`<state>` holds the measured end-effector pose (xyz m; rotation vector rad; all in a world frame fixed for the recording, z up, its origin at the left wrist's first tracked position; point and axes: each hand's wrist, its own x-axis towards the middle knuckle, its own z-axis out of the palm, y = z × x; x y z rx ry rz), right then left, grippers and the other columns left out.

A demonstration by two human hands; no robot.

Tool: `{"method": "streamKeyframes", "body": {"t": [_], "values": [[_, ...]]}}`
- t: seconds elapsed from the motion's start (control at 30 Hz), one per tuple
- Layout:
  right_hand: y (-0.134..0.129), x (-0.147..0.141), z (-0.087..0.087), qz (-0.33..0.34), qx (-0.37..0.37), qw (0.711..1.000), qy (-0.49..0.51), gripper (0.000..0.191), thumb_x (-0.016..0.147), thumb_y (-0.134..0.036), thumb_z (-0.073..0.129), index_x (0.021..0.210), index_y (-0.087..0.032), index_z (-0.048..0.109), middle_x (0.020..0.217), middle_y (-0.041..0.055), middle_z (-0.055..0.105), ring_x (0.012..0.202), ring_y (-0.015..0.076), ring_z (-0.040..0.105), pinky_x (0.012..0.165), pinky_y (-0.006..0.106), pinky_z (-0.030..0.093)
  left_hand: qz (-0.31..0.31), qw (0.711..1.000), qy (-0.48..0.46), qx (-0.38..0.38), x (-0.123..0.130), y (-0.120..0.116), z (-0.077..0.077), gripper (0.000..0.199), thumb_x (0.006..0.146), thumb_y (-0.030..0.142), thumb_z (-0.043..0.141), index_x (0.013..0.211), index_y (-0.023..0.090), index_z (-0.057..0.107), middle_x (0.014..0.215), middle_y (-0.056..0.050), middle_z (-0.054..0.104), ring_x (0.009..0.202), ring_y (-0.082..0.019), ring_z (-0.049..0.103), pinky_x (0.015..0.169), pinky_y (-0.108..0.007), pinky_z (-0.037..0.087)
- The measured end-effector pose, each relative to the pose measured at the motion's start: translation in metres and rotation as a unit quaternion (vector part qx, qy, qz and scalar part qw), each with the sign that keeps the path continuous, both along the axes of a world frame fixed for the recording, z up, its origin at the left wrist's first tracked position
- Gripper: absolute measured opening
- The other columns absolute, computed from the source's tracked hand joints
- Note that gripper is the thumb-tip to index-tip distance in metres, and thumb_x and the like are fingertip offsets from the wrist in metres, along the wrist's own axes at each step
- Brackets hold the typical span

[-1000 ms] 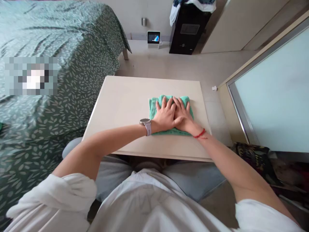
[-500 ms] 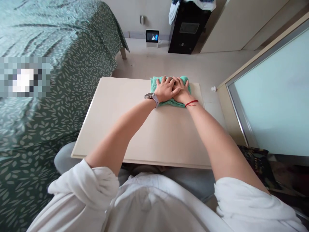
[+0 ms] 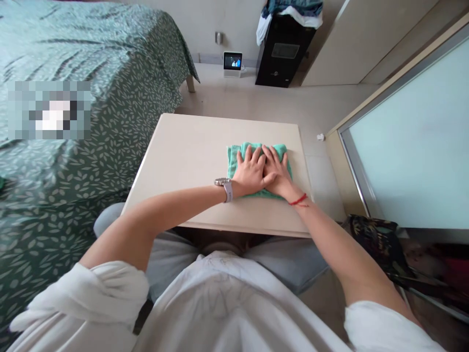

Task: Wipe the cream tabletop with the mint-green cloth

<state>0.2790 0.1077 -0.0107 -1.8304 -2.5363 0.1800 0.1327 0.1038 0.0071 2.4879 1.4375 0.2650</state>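
Note:
A folded green cloth lies flat on the pale tabletop, right of its middle. My left hand presses on the cloth with fingers spread, a watch on its wrist. Beside it my right hand also lies on the cloth, its fingers stretched out and apart. The two hands touch, the left thumb crossing over the right hand. A red string bracelet circles my right wrist. Both palms hide the middle of the cloth.
A bed with a green leaf-patterned cover stands on the left. Beyond the table are a small screen on the floor and a black cabinet with clothes on top. A frosted glass panel rises at the right; a crumpled white scrap lies nearby.
Both hands and the cloth have slid from the table's far edge toward my body. My elbows now bend more. The camera view has shifted slightly.

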Motion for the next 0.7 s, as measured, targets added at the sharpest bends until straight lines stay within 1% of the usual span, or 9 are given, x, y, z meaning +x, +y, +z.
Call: {"method": "streamKeyframes", "body": {"t": [0.1,0.2,0.27,0.3,0.37,0.43,0.5,0.57,0.7], "values": [[-0.055,0.005,-0.005,0.018,0.021,1.000,-0.001,0.081,0.113,-0.036,0.049,0.189,-0.027,0.021,0.192,0.0179,0.032,0.177,0.0470,0.026,0.135,0.084,0.029,-0.016,1.000,-0.002,-0.013,0.000,-0.051,-0.004,0.086,0.112,0.062,0.052,0.174,0.002,0.046,0.187,-0.027,0.031,0.175,-0.056,0.021,0.136,-0.084,0.022],[-0.106,0.010,-0.010,0.039,0.055,0.998,-0.009,0.085,0.112,-0.031,0.047,0.190,-0.026,0.012,0.190,0.0193,0.034,0.176,0.0467,0.029,0.135,0.080,0.033,-0.037,0.999,-0.017,-0.018,-0.001,-0.093,-0.009,0.097,0.109,0.071,0.053,0.175,0.000,0.044,0.186,-0.031,0.030,0.174,-0.059,0.019,0.134,-0.088,0.023],[-0.130,0.012,-0.014,0.043,0.073,0.996,-0.016,0.088,0.111,-0.028,0.046,0.190,-0.025,0.008,0.190,0.0213,0.035,0.175,0.0479,0.029,0.133,0.080,0.034,-0.053,0.998,-0.027,-0.026,-0.001,-0.113,-0.011,0.100,0.109,0.073,0.053,0.176,0.000,0.042,0.187,-0.032,0.028,0.175,-0.059,0.017,0.134,-0.088,0.022],[-0.138,0.013,-0.016,0.043,0.079,0.996,-0.019,0.089,0.111,-0.027,0.046,0.190,-0.025,0.005,0.189,0.0224,0.035,0.175,0.0488,0.030,0.132,0.081,0.035,-0.060,0.997,-0.030,-0.036,-0.001,-0.119,-0.011,0.101,0.109,0.073,0.053,0.176,0.000,0.041,0.187,-0.032,0.026,0.176,-0.059,0.015,0.134,-0.088,0.022],[-0.144,0.015,-0.019,0.048,0.081,0.995,-0.019,0.091,0.110,-0.026,0.045,0.190,-0.024,0.003,0.188,0.0243,0.035,0.174,0.0502,0.030,0.131,0.083,0.035,-0.067,0.996,-0.028,-0.060,0.001,-0.124,-0.009,0.104,0.108,0.075,0.053,0.178,-0.001,0.038,0.189,-0.031,0.023,0.176,-0.059,0.011,0.135,-0.088,0.019],[-0.136,0.020,-0.020,0.062,0.070,0.996,-0.015,0.091,0.110,-0.029,0.047,0.190,-0.023,0.003,0.189,0.0251,0.034,0.175,0.0505,0.027,0.131,0.083,0.034,-0.060,0.995,-0.022,-0.076,0.005,-0.117,-0.006,0.105,0.108,0.074,0.053,0.178,-0.002,0.036,0.189,-0.031,0.021,0.177,-0.059,0.008,0.135,-0.088,0.018],[-0.116,0.027,-0.019,0.072,0.049,0.996,-0.008,0.091,0.110,-0.032,0.049,0.190,-0.023,0.007,0.190,0.0245,0.032,0.176,0.0497,0.025,0.132,0.083,0.033,-0.047,0.996,-0.016,-0.079,0.011,-0.101,-0.002,0.102,0.109,0.071,0.053,0.178,-0.002,0.035,0.189,-0.032,0.021,0.177,-0.059,0.008,0.135,-0.088,0.018],[-0.086,0.036,-0.017,0.068,0.027,0.997,-0.001,0.090,0.110,-0.036,0.051,0.190,-0.024,0.012,0.191,0.0234,0.030,0.176,0.0496,0.024,0.133,0.083,0.032,-0.037,0.996,-0.008,-0.077,0.020,-0.077,0.001,0.097,0.110,0.066,0.053,0.177,-0.002,0.036,0.189,-0.032,0.021,0.177,-0.058,0.009,0.137,-0.086,0.018],[-0.014,0.053,-0.014,0.047,0.009,0.999,0.014,0.087,0.110,-0.041,0.054,0.189,-0.028,0.020,0.192,0.0192,0.028,0.176,0.0506,0.023,0.132,0.085,0.032,-0.018,0.998,-0.008,-0.057,0.037,-0.016,0.007,0.086,0.111,0.060,0.052,0.175,0.003,0.044,0.189,-0.027,0.026,0.177,-0.056,0.016,0.139,-0.080,0.021]]}}
